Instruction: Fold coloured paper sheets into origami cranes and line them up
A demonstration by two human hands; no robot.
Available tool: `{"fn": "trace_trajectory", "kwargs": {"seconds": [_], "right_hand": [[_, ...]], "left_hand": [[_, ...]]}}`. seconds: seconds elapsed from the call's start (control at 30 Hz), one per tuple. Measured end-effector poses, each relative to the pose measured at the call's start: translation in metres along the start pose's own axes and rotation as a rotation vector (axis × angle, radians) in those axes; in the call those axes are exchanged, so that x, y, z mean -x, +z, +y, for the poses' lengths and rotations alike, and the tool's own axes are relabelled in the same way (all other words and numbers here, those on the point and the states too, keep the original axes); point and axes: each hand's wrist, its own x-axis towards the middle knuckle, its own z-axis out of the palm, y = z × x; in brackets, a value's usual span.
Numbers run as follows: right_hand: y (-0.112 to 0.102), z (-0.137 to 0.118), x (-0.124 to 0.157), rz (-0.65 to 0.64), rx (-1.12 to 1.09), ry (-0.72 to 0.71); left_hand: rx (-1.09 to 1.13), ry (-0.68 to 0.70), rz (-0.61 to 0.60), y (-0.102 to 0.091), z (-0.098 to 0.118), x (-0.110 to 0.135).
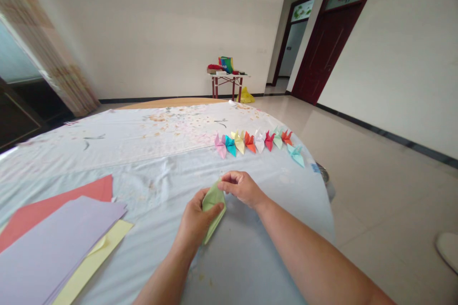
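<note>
A folded piece of light green paper (213, 200) is held up over the table, its long shape tilted toward the upper right. My left hand (198, 217) grips it from the left, with the thumb pressed across its face. At the paper's upper tip, my right hand (240, 187) pinches the edge between thumb and fingers. Beyond my hands, several folded paper cranes (249, 142) in pink, blue, yellow, orange, white, red and green stand in a row. One pale turquoise crane (296, 155) lies a little nearer, at the row's right end.
Sheets of lavender paper (64, 243), red paper (96, 189) and yellow paper (118, 233) lie stacked at the left. A pale cloth (161, 171) with creases covers the round table. Farther back, a small table (232, 76) holds a colourful bag (225, 64) by the wall.
</note>
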Motion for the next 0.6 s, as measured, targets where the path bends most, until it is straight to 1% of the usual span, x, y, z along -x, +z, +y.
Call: {"fn": "trace_trajectory", "kwargs": {"seconds": [0.1, 0.23, 0.33, 0.4, 0.5, 0.6], "right_hand": [[-0.0006, 0.0015, -0.0005, 0.013, -0.004, -0.020], [-0.0010, 0.0053, -0.0027, 0.061, 0.008, -0.028], [-0.0009, 0.0059, -0.0035, 0.091, 0.025, -0.022], [-0.0004, 0.0048, -0.0027, 0.099, 0.057, -0.032], [0.0010, 0.0029, 0.0004, 0.104, 0.152, -0.068], [0.0043, 0.0040, 0.0036, 0.062, 0.214, -0.031]], "left_hand": [[0.016, 0.013, -0.001, 0.0000, -0.0006, -0.0001], [0.094, -0.036, -0.047, 0.0002, 0.0000, 0.0005], [0.151, -0.041, -0.059, 0.0003, -0.0009, 0.0000], [0.157, -0.035, -0.025, -0.0004, -0.0028, -0.0015], [0.160, -0.025, 0.085, -0.0028, -0.0063, -0.0047], [0.201, -0.020, 0.182, -0.0050, -0.0082, -0.0066]]}}
